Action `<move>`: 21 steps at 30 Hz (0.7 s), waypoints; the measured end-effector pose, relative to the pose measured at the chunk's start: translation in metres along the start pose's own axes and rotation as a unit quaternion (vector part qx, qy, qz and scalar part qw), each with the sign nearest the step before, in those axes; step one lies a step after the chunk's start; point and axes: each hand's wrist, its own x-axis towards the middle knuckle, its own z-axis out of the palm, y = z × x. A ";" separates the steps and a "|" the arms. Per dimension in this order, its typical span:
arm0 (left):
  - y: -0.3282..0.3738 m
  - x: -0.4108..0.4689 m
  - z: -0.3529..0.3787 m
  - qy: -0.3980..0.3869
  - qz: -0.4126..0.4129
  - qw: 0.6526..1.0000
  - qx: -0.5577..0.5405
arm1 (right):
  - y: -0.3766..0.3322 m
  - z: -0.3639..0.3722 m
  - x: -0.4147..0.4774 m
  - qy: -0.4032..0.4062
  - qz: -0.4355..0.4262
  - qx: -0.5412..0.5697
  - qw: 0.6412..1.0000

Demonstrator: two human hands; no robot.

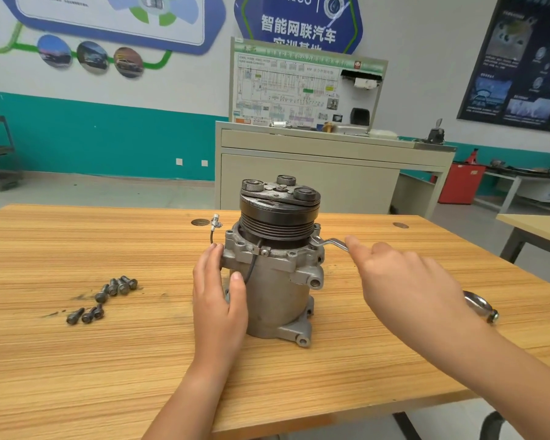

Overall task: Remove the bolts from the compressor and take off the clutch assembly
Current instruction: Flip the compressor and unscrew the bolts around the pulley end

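Observation:
The grey compressor (278,300) stands upright mid-table, with the black pulley and clutch assembly (280,204) on top. My left hand (218,296) rests flat against its left side, fingers up to the flange and thumb on the front. A silver wrench (329,242) sits on a bolt at the right of the flange. My right hand (404,281) holds the wrench handle, index finger stretched along it; the rest of the handle is hidden under the hand. Several loose bolts (118,285) lie to the left, with three more (85,314) nearer me.
The wooden table (77,376) ends close to me and on the right. A shiny metal ring with a bolt (478,303) lies behind my right wrist. A wire with a white connector (216,221) sticks out at the compressor's upper left. A beige training cabinet (315,173) stands beyond.

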 end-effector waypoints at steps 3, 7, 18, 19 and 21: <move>0.000 0.000 0.000 -0.002 -0.005 1.000 -0.002 | -0.014 -0.013 0.002 -0.040 -0.029 -0.029 0.998; 0.000 0.001 0.000 -0.001 -0.005 1.000 -0.005 | -0.010 -0.012 0.009 -0.022 -0.060 -0.044 0.997; -0.001 0.000 0.001 0.001 0.001 1.000 -0.001 | 0.051 0.028 0.087 0.145 -0.200 -0.043 0.968; -0.002 0.000 0.000 0.002 0.003 1.000 0.001 | 0.049 0.037 0.091 0.203 -0.209 0.011 0.957; -0.003 0.001 -0.001 0.001 0.004 1.000 0.004 | 0.038 0.052 0.097 0.291 -0.213 0.098 0.927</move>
